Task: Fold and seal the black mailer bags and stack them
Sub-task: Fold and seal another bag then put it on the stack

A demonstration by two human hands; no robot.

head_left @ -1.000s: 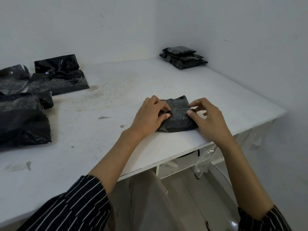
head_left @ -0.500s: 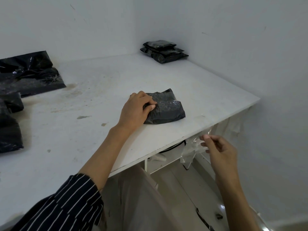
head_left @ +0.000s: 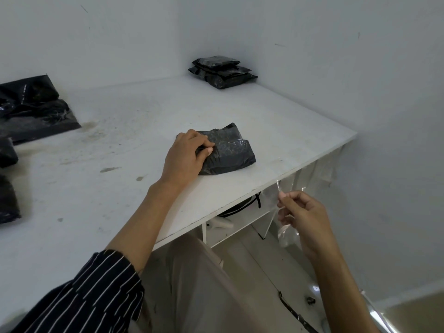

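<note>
Item: folded black plastic mailer bag [head_left: 230, 155], lying on the white tabletop [head_left: 120, 145] near its front edge. There is a glossy patch on top, possibly tape.
Left hand: left hand [head_left: 189, 153] sits on the bag's left end. Its grip is clamped there, with the fingers curled over the folded flap.
Right hand: right hand [head_left: 302, 212] is off the tabletop, below its front edge and well apart from the bag. Its grip is pinched together on a clear thin plastic strip [head_left: 278, 188], which I take to be tape.
Handling: I judge the bag light, soft and slick. The film looks springy, so the flap would likely lift if I let go. It would crease but not break.
Where to hold: I would press down flat over the overlapped flap. The shiny corners would probably slide out of a pinch.
Destination: stack of sealed black mailer bags [head_left: 222, 70], in the far corner against the wall.
Stock: flat unfolded black bags [head_left: 36, 114], along the tabletop's left side.
</note>
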